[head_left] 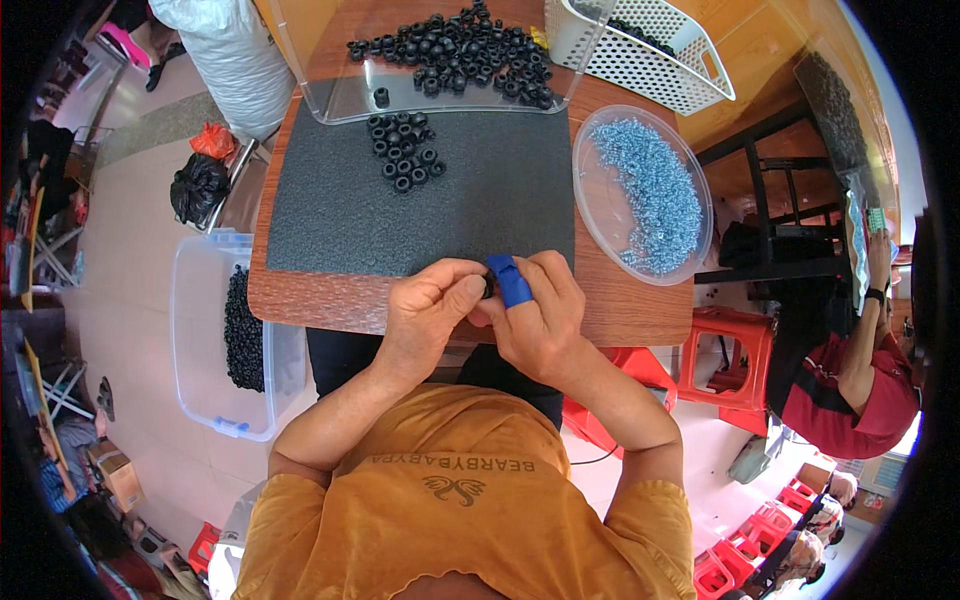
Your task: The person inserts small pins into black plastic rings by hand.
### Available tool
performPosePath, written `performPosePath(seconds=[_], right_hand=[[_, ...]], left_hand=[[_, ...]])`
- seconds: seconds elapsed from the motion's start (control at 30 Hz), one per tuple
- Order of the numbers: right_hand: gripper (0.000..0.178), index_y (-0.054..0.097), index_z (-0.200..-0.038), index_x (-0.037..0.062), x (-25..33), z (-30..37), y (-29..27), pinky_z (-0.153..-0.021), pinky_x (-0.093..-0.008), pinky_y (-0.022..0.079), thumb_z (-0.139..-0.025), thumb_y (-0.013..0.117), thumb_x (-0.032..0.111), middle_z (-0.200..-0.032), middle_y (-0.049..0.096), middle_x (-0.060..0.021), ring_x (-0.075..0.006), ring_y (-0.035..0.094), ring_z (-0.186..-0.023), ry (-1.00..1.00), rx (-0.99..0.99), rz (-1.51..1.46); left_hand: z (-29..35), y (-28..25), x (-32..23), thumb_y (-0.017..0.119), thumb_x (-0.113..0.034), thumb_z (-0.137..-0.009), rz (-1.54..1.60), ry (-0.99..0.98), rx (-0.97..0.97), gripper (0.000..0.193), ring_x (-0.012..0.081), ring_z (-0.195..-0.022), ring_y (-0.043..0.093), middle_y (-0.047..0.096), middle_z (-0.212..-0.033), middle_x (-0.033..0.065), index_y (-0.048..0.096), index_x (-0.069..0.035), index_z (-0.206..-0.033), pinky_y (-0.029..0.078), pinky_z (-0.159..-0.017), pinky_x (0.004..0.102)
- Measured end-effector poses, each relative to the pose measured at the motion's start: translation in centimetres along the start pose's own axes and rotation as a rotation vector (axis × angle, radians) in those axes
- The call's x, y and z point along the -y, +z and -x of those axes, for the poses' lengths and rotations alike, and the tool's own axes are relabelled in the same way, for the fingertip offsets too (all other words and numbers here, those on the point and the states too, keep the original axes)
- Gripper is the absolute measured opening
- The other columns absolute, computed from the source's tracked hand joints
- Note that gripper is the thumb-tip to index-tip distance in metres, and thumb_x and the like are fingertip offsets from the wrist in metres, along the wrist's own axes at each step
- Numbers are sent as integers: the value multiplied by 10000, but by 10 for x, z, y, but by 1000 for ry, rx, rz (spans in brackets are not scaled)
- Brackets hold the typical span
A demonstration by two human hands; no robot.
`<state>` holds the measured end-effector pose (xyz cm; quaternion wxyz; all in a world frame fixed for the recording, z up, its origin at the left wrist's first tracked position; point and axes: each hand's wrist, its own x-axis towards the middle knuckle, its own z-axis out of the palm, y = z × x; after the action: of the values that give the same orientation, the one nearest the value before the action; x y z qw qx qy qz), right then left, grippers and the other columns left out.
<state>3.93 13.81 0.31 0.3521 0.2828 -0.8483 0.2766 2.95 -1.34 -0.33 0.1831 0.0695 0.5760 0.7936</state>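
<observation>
At the near edge of the table, my left hand point(428, 312) and my right hand point(545, 312) meet, fingers closed. Between their fingertips is a small round black part point(488, 287), mostly covered by the fingers. Blue tape point(510, 281) is wrapped round a finger of my right hand. Beyond my hands, on a dark grey mat point(330, 215), lies a group of black ring-shaped parts point(403, 150) with holes in their middles. Farther back, a heap of similar black parts point(460, 50) lies in a clear plastic tray point(350, 108).
Right of the mat, a round clear dish point(588, 190) holds small pale-blue pieces point(655, 200). A white perforated basket point(680, 75) stands at the back right. On my left, below table height, is a clear bin point(200, 330) with black parts. Red stools point(725, 355) and another person point(850, 390) are at right.
</observation>
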Motion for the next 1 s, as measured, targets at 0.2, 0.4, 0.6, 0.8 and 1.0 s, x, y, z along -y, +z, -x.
performPosePath(seconds=[0.2, 0.4, 0.6, 0.8, 1.0], right_hand=[[280, 511, -746, -61, 0, -1, -1, -521, -393, 401, -573, 693, 62, -839, 556, -217, -311, 507, -663, 10, 12, -14], [358, 544, -894, -79, 1, -11, -7, -556, -381, 432, -594, 708, 26, -834, 555, -172, -320, 511, -669, 90, 105, -42], [271, 500, -696, -11, -3, -6, -5, -542, -407, 345, -564, 714, 88, -748, 493, -157, -306, 451, -656, 43, 136, -85], [280, 462, -657, 7, -8, -2, -5, -524, -410, 337, -536, 706, 75, -718, 473, -155, -307, 440, -626, 24, 86, -66], [304, 522, -779, -54, -6, -3, -10, -498, -390, 352, -551, 703, 31, -751, 517, -165, -303, 451, -606, -13, 163, -72]], left_hand=[[-2, 0, -1, 554, -87, -907, 38, -19, -14, 133, 58, -658, 564, 613, -746, 24, 617, 27, -934, 482, -595, 185], [-1, 0, -1, 582, -89, -883, 119, -45, -67, 123, 56, -636, 560, 611, -728, 21, 621, 21, -923, 474, -576, 184], [0, 1, -6, 583, -146, -886, 129, -148, -49, 178, 76, -627, 567, 612, -719, 30, 624, 20, -936, 473, -577, 202], [2, -5, -4, 564, -218, -908, 206, -270, 45, 255, 96, -630, 576, 615, -716, 46, 623, 27, -949, 485, -596, 230], [7, -2, -2, 539, -213, -926, 107, -211, 45, 260, 96, -605, 582, 633, -726, 63, 627, 31, -932, 489, -563, 226]])
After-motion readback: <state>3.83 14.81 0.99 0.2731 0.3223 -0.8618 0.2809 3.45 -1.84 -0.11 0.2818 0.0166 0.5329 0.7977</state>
